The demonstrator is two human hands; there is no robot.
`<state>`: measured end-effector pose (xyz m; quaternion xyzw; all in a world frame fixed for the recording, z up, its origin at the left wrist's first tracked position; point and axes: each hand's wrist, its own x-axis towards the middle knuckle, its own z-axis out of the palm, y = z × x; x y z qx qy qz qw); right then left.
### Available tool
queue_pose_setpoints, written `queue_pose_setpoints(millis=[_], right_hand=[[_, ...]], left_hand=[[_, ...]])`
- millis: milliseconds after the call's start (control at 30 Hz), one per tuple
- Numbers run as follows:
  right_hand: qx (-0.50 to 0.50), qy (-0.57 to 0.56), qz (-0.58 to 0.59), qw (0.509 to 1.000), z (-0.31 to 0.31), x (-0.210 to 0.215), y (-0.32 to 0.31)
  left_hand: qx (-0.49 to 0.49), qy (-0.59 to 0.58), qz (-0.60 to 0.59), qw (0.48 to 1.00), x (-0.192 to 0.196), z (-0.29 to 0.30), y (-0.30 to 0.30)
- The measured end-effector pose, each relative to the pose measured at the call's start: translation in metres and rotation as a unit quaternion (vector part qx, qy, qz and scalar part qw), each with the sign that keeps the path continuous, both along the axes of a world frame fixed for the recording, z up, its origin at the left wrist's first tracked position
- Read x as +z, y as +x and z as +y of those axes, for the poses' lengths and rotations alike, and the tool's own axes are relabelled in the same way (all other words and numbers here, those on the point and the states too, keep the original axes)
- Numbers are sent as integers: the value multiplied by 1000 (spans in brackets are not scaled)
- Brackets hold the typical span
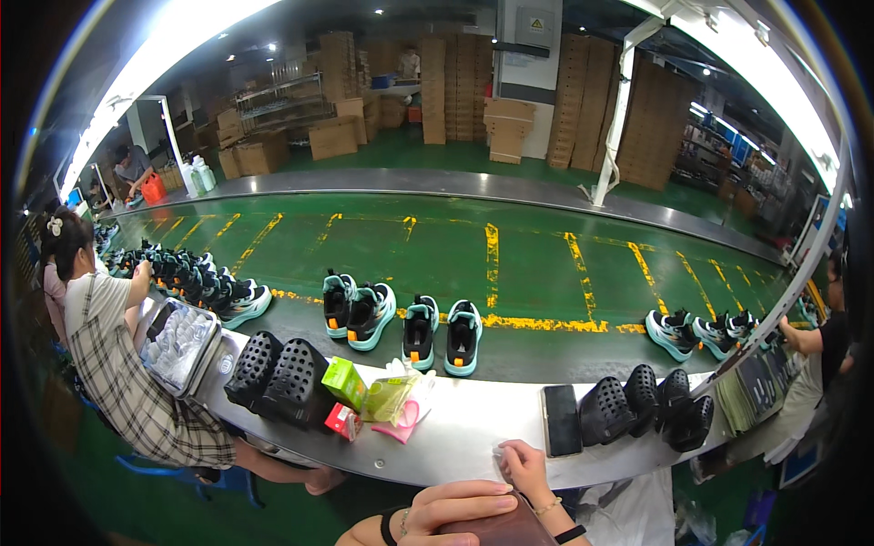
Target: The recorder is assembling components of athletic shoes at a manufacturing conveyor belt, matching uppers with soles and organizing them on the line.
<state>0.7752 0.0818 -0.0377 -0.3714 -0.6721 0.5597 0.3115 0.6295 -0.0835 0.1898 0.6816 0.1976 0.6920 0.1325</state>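
Left hand (446, 514) grasps a brown, smooth-faced object (505, 528) at the lower frame edge, in front of the body and below the front rim of the pale metal bench (473, 428); the frame cuts it off, so its kind is not determined. Right hand (524, 469) is loosely curled by that rim, grip relaxed, nothing seen in it. Progress: four black-and-turquoise sports shoes with orange tabs (464, 341) stand upright on the green conveyor belt (537, 282) beyond the bench, untouched by either hand; they look assembled, in my judgement. A long row of similar shoes (205, 278) stands at left, a smaller group (669, 337) at right. How much work is done or left on them cannot be told from this view. On the bench: black perforated clogs (300, 378), a dark flat phone-like slab (562, 420), a green carton (343, 380) and a small red carton (343, 421). Labels: both cartons bear pale print, too small to read; a yellow triangular warning sign (537, 25) is on the rear cabinet. No brand identified.
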Motion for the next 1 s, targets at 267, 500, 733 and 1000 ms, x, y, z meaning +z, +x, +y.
queue_pose_setpoints(millis=[267, 500, 733, 1000], right_hand=[[-6, 12, -16, 1000, -6, 8, 3], [-2, 44, -11, 999, -4, -2, 2], [-17, -9, 5, 1000, 2, -3, 3], [2, -4, 14, 1000, -2, -9, 2]], left_hand=[[87, 161, -32, 983, 4, 12, 13], [-53, 184, -403, 895, -31, 28, 72], [272, 1, -103, 957, -22, 17, 27], [412, -182, -37, 892, -189, -13, -39]])
